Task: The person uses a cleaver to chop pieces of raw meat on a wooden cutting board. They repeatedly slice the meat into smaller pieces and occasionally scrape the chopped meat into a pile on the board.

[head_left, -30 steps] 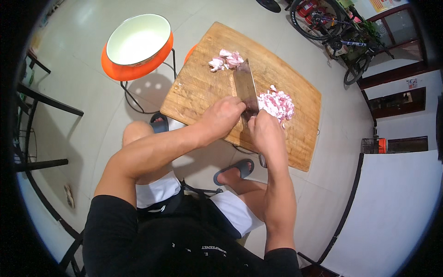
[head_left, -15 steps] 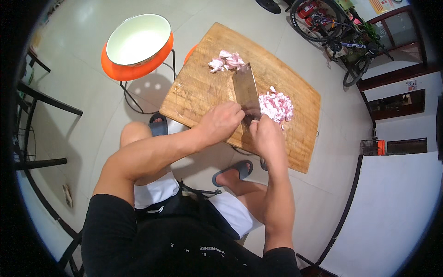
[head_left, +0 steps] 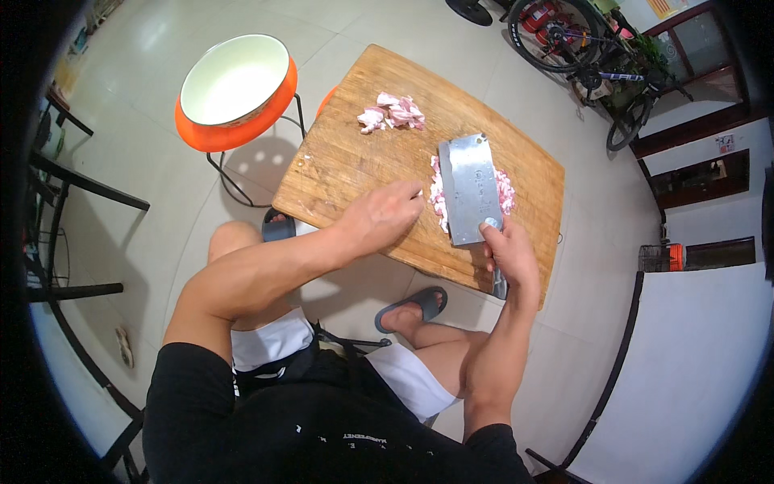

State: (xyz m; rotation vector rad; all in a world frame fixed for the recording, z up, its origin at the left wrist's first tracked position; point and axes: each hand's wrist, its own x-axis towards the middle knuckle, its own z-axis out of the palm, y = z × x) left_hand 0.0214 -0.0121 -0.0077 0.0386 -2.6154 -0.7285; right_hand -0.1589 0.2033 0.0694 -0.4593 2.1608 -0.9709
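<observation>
I am gripping the wide rectangular steel cleaver in my right hand, fingers clenched round its handle at about five o'clock of the blade, with the flat of the blade lying over the heap of small pink-and-white chopped meat pieces. My left hand is resting on the rectangular pale wooden cutting board at nine o'clock of the cleaver, fingers loosely curled and holding nothing, the fingertips just beside the meat's near edge.

To do this well, I judge I should be keeping the blade low and flat as it passes over the heap, and keeping my left fingertips tucked back from the edge, since they are sitting close to it. Steady pressure from the wrist should gather the meat without scattering bits off the board.

The heap is showing on both long sides of the blade, mostly hidden beneath it, at about the board's middle toward three o'clock. A second, smaller clump of pink meat chunks is lying well apart at eleven o'clock of the cleaver. Off the board, at ten o'clock, a round white-lined orange bowl is standing on a stool.
</observation>
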